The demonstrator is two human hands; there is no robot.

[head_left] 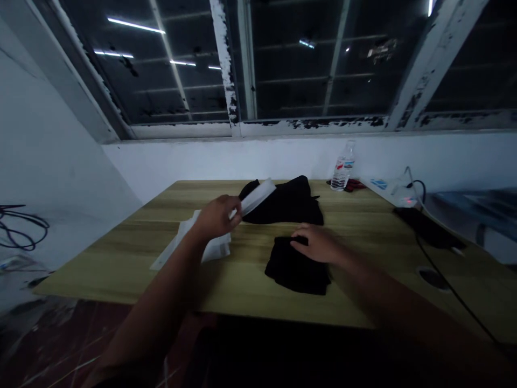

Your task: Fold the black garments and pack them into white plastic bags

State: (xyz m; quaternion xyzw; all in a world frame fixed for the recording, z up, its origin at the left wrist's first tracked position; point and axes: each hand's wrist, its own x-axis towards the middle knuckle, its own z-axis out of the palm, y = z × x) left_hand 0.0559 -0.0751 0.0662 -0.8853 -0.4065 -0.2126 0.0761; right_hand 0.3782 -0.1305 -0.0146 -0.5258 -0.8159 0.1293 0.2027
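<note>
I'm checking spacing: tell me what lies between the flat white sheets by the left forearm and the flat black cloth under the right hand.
Between the white sheets and the black cloth, the head view shows only bare yellowish wood-grain tabletop.

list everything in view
wood-grain table: 1, yellow-brown, centre
thin strip: 1, white, in left hand
flat sheets: several, white, table's left
folded fabric: 1, black, under right hand
spread fabric: 1, black, table's far middle
plastic bottle: 1, clear, far edge
crumpled item: 1, black-red, beside bottle
red-lit device: 1, white, right of bottle
flat rectangular object: 1, black, table's right
thin cables: several, black or white, right side
looped cable: 1 bundle, dark, far left
unclear item: 1, bluish, right edge
window panes: several, dark, top
walls: 2, white, behind and left
floor: 1, dark red, lower left
left hand: 1, bare, gripping strip
right hand: 1, bare, on folded fabric
</note>
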